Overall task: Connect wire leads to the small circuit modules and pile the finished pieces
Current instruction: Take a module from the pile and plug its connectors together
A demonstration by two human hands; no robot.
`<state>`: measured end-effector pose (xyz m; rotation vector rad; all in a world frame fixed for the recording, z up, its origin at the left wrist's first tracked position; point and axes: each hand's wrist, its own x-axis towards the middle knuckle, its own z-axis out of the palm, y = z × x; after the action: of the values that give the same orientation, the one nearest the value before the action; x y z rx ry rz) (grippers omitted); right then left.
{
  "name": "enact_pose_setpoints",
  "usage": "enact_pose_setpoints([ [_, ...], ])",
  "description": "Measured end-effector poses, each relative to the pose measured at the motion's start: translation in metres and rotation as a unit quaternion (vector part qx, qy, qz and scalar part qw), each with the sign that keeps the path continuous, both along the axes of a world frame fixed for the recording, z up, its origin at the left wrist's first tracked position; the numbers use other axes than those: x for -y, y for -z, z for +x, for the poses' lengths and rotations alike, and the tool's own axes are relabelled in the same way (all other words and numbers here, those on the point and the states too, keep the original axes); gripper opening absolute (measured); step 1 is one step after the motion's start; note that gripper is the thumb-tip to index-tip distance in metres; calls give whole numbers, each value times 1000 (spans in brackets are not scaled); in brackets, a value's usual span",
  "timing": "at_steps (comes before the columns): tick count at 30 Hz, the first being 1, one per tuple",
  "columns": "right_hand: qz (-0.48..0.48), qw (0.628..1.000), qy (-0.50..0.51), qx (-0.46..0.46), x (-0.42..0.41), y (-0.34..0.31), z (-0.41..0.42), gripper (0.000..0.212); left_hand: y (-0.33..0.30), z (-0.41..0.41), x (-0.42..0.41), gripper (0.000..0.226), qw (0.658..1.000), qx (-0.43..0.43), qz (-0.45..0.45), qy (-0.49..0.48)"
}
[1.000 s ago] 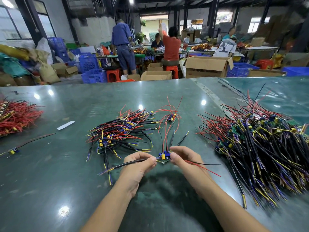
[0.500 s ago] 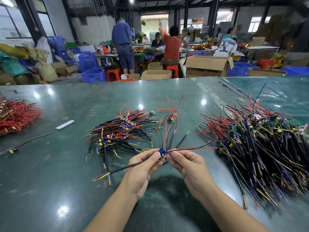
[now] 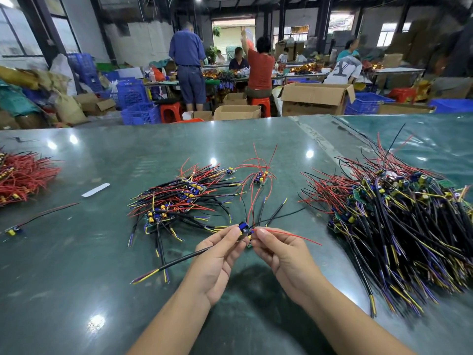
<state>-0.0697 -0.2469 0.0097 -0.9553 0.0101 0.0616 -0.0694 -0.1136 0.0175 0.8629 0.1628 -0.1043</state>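
A small circuit module (image 3: 244, 229) with blue and yellow parts is held above the green table (image 3: 76, 278), pinched between both hands. My left hand (image 3: 217, 260) grips its left side, and a black sleeved lead (image 3: 176, 263) runs from there down-left. My right hand (image 3: 279, 252) pinches a thin red wire (image 3: 291, 235) at the module's right edge. A pile of wired modules (image 3: 179, 198) lies just beyond my left hand. A much larger heap of modules with leads (image 3: 399, 219) covers the table at the right.
One module with red wires (image 3: 261, 178) lies alone behind the middle pile. A heap of red wires (image 3: 23, 175) sits at the far left, a single wired module (image 3: 12, 230) near it, and a white strip (image 3: 96, 190). People work among boxes and crates behind.
The red wire in my right hand has swung from pointing right and up to trailing lower right. Both hands stay pinched on the module, which has turned slightly.
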Motion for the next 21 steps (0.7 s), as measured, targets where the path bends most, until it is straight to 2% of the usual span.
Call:
enact_pose_setpoints([
  [2, -51, 998, 18, 36, 0, 2, 1, 12, 0, 0, 1, 13, 1000, 2, -2, -3],
  [4, -145, 984, 46, 90, 1, 2, 3, 18, 1, 0, 2, 10, 1000, 8, 20, -1],
  [7, -213, 966, 66, 128, 4, 1, 6, 18, 2, -2, 3, 13, 998, 20, 61, 21],
  [12, -341, 915, 82, 198, 17, 0, 10, 31, 0, -4, 2, 10, 996, 27, 75, 33],
  [14, -332, 920, 101, 182, 18, 0, 13, 33, -2, -4, 1, 10, 996, 31, 78, 37],
  [18, -239, 948, 184, 103, 32, -6, 22, 41, -4, -3, -2, 17, 994, 29, 92, 46],
  [21, -176, 955, 223, 85, 42, -8, 26, 44, -4, -3, -2, 14, 993, 32, 100, 52],
])
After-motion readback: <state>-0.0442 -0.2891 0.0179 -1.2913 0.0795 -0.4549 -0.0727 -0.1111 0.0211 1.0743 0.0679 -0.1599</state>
